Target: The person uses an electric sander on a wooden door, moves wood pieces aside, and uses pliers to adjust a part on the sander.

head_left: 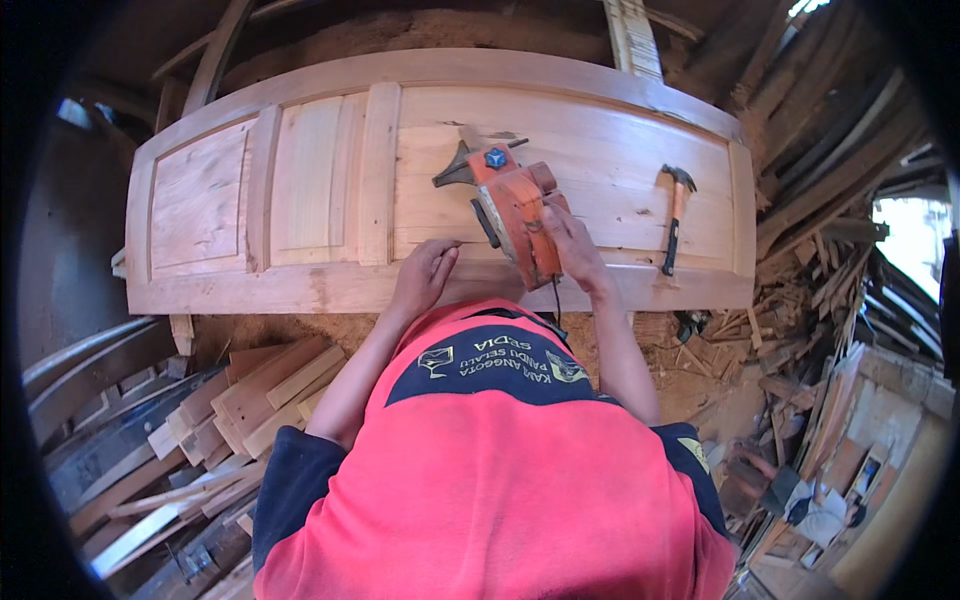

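Observation:
A pale wooden panel door (310, 285) lies flat in front of me, resting on supports. My right hand (575, 245) is closed around the handle of an orange electric planer (525, 220) with a blue knob at its far end. The planer is tilted over the door's near middle, its dark cord hanging toward me. My left hand (428, 272) rests on the door's near rail, left of the planer, fingers loosely bent and holding nothing. A dark grey forked metal piece (455, 168) shows beside the planer's far end; whether it is attached I cannot tell.
A claw hammer (676, 220) with an orange and black handle lies on the door at right. Cut boards (265, 390) are stacked at lower left. Scrap wood (800, 330) and shavings cover the ground at right. A person (815, 510) is partly visible at lower right.

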Available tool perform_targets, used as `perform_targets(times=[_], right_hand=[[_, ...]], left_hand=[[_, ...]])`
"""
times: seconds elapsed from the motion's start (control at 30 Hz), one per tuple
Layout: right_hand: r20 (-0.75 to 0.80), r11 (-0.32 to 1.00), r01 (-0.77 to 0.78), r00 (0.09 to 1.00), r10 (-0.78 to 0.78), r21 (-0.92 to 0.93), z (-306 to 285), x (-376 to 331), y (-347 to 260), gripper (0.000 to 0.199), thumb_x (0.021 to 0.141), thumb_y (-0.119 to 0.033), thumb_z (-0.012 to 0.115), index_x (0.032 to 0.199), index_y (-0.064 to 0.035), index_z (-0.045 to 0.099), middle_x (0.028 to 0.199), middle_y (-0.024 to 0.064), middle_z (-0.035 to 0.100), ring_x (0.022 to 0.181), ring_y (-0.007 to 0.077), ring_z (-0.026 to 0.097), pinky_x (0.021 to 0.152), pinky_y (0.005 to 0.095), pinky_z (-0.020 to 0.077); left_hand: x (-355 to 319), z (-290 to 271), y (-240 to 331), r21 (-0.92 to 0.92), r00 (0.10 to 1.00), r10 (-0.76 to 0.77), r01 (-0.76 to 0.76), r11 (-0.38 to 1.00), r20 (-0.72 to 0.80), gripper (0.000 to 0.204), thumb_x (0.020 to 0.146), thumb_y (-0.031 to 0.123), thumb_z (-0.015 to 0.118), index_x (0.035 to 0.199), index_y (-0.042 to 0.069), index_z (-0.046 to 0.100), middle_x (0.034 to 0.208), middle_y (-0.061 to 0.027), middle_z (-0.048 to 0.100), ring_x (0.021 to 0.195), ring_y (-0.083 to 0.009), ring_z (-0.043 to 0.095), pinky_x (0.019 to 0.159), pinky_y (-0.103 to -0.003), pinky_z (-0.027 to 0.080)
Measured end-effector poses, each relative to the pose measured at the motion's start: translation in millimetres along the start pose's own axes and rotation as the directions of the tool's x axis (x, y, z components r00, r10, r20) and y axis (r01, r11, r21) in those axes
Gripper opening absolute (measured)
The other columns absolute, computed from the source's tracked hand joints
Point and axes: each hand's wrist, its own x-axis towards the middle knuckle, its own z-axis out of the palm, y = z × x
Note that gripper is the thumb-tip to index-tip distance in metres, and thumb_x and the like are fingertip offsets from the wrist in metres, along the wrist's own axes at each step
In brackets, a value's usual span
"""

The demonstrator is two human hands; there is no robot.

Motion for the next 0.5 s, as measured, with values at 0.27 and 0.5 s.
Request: perform_targets(times=[0.27,0.5], right_hand=[[-0.255,0.922,0.283,0.942,-0.216,0.266,15,-25,28,0.047,0.104,-0.026,0.047,0.141,0.0022,0.049,0.137,0.0126,0.057,0.126,0.0162,0.051,0.110,0.0315,0.0366],[-0.362,0.940,0.318,0.896,-0.256,0.123,12,-25,44,0.035,0.102,-0.013,0.051,0.133,0.0035,0.057,0.124,0.0108,0.065,0.111,0.0141,0.060,0.098,0.0281,0.0460]], left_hand=[[37,23,58,-0.063,0.959,0.263,-0.258,0.964,0.106,0.020,0.094,0.013,0.065,0.111,0.002,0.067,0.101,-0.0143,0.068,0.096,-0.0287,0.066,0.083,-0.037,0.052],[52,49,79,-0.009,0.910,0.409,-0.411,0.912,-0.068,0.018,0.090,0.012,0.069,0.106,0.004,0.068,0.101,-0.0145,0.068,0.094,-0.0314,0.066,0.082,-0.039,0.053]])
